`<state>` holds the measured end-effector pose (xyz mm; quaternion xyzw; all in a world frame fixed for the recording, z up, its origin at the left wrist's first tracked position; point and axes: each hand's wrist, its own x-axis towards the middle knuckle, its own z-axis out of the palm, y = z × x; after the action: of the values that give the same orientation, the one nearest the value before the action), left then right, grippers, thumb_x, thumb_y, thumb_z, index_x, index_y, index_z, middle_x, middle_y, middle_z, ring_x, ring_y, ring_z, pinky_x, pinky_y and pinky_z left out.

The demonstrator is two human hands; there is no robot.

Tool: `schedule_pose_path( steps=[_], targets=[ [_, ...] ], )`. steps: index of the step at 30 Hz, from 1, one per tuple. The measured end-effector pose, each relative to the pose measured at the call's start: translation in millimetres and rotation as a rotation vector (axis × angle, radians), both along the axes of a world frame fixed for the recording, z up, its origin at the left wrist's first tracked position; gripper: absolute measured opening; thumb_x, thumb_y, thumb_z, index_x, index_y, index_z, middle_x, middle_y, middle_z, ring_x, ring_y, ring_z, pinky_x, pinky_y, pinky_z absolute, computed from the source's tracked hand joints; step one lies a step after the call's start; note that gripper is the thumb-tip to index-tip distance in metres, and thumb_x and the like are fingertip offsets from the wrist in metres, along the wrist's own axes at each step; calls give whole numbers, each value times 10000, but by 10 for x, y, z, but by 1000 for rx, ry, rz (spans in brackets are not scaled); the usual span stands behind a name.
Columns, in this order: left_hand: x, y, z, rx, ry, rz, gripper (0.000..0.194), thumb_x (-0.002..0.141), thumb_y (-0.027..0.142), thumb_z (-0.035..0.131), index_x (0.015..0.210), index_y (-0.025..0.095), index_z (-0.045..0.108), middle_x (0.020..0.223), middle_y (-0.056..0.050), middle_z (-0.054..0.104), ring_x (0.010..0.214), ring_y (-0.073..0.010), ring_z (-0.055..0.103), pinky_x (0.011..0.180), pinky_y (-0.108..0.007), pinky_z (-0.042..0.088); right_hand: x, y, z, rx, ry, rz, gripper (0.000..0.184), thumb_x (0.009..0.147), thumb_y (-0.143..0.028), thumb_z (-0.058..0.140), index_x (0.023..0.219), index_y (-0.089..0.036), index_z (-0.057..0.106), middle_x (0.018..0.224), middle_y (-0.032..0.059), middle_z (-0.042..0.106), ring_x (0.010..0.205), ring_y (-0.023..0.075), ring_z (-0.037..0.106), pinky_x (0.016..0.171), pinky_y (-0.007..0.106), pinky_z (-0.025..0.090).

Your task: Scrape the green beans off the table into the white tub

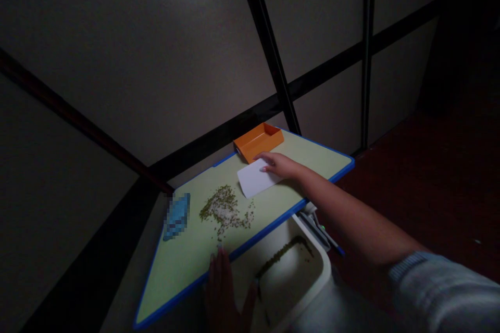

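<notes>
Dim overall; soft glare atop wall panel [148, 57]; far right near-black.

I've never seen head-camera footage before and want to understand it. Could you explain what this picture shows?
There is no machine here: these are a person's own bare hands, seen in one picture from a camera worn on the head, looking forward and down.

The right hand holds a flat white card over the table, which has a pale top and blue edging. The left hand, fingers stretched out, is at the near edge, beside a pale tub below the tabletop. A dark greenish line of bits shows inside the tub.

On the table lies a loose spread of small greenish and whitish bits. An orange tray sits at the far side, and a blurred blue item at the left.
</notes>
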<state>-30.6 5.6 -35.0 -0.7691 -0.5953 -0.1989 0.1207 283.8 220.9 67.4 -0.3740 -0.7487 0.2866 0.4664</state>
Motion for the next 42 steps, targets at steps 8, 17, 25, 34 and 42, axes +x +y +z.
schedule_pose_path(
  steps=[8, 17, 25, 34, 42],
  targets=[
    [26, -9, 52, -42, -32, 14, 785, 917, 386, 472, 1526, 273, -10, 1592, -146, 235, 1473, -303, 149, 1101, -614, 307, 14, -3, 18, 47, -12, 107, 399, 773, -50, 592, 1152, -154, 661, 1124, 80, 682, 1017, 199, 599, 924, 350, 430],
    [197, -53, 109, 23, -84, 28, 714, 935, 377, 419, 1529, 262, 39, 1571, -154, 286, 1475, -288, 162, 1116, -609, 278, 14, 37, -4, -10, 75, 193, 425, 755, -32, 599, 1147, -172, 685, 1236, 90, 662, 1141, 209, 588, 1041, 403, 393],
    [268, -60, 148, 41, -113, 26, 709, 931, 372, 421, 1530, 251, 61, 1567, -145, 298, 1475, -286, 164, 1128, -589, 270, 36, -26, 60, -72, 56, 219, 409, 748, -23, 582, 1107, -178, 701, 1196, 70, 680, 1095, 197, 601, 1006, 384, 412],
    [292, -78, 156, 47, -137, 38, 682, 937, 357, 411, 1529, 256, 86, 1573, -135, 293, 1469, -280, 191, 1125, -589, 268, 30, -37, 65, -112, 75, 212, 410, 738, -14, 583, 1100, -171, 696, 1158, 60, 682, 1010, 177, 597, 931, 335, 432],
    [276, -80, 150, 42, -130, 21, 707, 932, 353, 431, 1529, 267, 63, 1577, -131, 284, 1470, -289, 179, 1136, -577, 268, 38, -54, 74, -193, 131, 245, 373, 735, -42, 622, 1069, -184, 706, 1121, 47, 689, 951, 164, 599, 858, 302, 453]
  ],
)
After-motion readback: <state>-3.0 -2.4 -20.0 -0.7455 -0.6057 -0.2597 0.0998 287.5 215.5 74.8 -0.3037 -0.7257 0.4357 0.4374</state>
